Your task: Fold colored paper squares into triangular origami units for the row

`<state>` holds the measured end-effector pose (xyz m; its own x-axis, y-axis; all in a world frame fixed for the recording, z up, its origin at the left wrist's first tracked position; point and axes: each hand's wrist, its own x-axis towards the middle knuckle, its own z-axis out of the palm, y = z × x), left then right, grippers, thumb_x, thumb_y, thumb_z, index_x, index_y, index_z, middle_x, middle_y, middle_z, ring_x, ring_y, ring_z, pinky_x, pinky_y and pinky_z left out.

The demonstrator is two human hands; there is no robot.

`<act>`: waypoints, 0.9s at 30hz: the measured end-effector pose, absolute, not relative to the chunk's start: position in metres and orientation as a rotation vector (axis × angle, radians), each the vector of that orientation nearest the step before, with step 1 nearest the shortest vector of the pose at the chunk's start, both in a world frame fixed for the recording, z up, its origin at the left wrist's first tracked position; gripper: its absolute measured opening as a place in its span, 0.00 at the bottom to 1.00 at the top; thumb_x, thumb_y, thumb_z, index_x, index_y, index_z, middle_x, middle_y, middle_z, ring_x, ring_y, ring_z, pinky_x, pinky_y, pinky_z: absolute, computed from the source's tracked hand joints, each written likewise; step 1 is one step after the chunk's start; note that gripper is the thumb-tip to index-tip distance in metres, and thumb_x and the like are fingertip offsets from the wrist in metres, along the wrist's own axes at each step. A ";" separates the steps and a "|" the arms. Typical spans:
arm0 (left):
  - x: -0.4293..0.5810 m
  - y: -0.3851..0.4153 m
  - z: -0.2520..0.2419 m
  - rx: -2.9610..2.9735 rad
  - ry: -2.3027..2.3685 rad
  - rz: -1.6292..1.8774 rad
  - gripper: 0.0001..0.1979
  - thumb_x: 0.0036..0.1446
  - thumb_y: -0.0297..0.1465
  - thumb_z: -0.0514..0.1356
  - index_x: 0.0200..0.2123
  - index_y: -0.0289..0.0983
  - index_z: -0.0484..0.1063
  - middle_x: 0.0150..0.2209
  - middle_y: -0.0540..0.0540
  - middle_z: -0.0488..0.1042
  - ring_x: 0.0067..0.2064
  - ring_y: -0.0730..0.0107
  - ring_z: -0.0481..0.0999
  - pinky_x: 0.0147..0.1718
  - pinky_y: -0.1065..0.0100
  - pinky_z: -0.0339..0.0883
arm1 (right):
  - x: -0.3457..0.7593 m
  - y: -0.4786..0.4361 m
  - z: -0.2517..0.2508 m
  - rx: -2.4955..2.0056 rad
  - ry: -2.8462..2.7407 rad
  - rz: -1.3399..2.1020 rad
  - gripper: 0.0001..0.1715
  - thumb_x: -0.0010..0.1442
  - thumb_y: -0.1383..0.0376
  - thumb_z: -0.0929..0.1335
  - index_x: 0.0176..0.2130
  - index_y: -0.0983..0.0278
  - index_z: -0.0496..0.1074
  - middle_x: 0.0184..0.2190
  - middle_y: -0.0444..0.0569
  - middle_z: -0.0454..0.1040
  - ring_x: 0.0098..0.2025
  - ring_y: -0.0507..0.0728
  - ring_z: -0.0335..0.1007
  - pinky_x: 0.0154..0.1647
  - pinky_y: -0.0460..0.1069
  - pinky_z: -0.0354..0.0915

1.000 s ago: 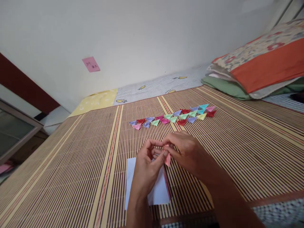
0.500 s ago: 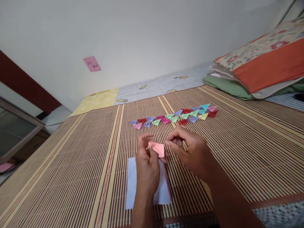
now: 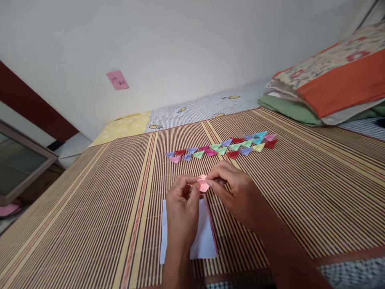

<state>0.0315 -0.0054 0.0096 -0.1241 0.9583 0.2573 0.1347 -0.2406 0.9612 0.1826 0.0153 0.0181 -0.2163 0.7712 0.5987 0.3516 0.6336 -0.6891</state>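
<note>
My left hand [image 3: 182,200] and right hand [image 3: 237,192] both pinch the pink folded paper [image 3: 203,184] above the near edge of the mat [image 3: 90,208].

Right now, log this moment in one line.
left hand: pinches pink paper | right hand: pinches it too | below: white sheet | beyond: folded triangles

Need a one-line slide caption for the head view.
The left hand and right hand pinch a pink folded paper over a white sheet on a striped mat; coloured paper triangles lie beyond.
</note>
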 end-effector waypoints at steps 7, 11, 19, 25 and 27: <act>0.027 -0.006 0.010 1.501 1.281 1.457 0.07 0.61 0.27 0.64 0.32 0.40 0.82 0.38 0.46 0.78 0.40 0.65 0.78 0.36 0.65 0.71 | 0.183 0.015 0.016 -0.921 -1.827 0.495 0.09 0.65 0.75 0.67 0.33 0.65 0.71 0.33 0.45 0.70 0.36 0.54 0.68 0.38 0.49 0.62; 0.029 -0.006 0.011 1.472 1.312 1.467 0.07 0.61 0.27 0.63 0.32 0.39 0.81 0.37 0.46 0.78 0.41 0.65 0.77 0.38 0.65 0.70 | 0.182 0.014 0.016 -0.918 -1.827 0.535 0.10 0.66 0.75 0.66 0.33 0.65 0.71 0.33 0.45 0.70 0.36 0.53 0.68 0.37 0.49 0.62; 0.033 -0.007 0.018 1.521 1.447 1.456 0.07 0.61 0.29 0.64 0.29 0.38 0.75 0.31 0.49 0.76 0.35 0.66 0.74 0.36 0.64 0.67 | 0.178 0.015 0.017 -0.937 -1.846 0.480 0.08 0.66 0.73 0.66 0.35 0.65 0.73 0.34 0.48 0.72 0.38 0.56 0.69 0.40 0.51 0.63; 0.036 -0.008 0.017 1.742 1.550 1.401 0.08 0.59 0.22 0.62 0.29 0.39 0.73 0.33 0.50 0.74 0.36 0.68 0.73 0.36 0.66 0.65 | 0.171 0.015 0.014 -0.918 -1.866 0.326 0.08 0.62 0.75 0.66 0.34 0.66 0.74 0.33 0.49 0.74 0.40 0.58 0.69 0.43 0.54 0.63; 0.037 -0.008 0.016 1.779 1.550 1.409 0.08 0.59 0.22 0.62 0.29 0.38 0.73 0.34 0.50 0.74 0.37 0.67 0.73 0.35 0.66 0.65 | 0.170 0.015 0.013 -0.944 -1.848 0.312 0.08 0.62 0.75 0.66 0.32 0.66 0.72 0.32 0.49 0.72 0.37 0.57 0.69 0.40 0.52 0.63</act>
<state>0.0373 -0.0085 0.0164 -0.1177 0.8990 0.4218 0.5058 -0.3112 0.8045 0.1702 0.0148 0.0129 -0.1997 0.7240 0.6603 0.4668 0.6627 -0.5856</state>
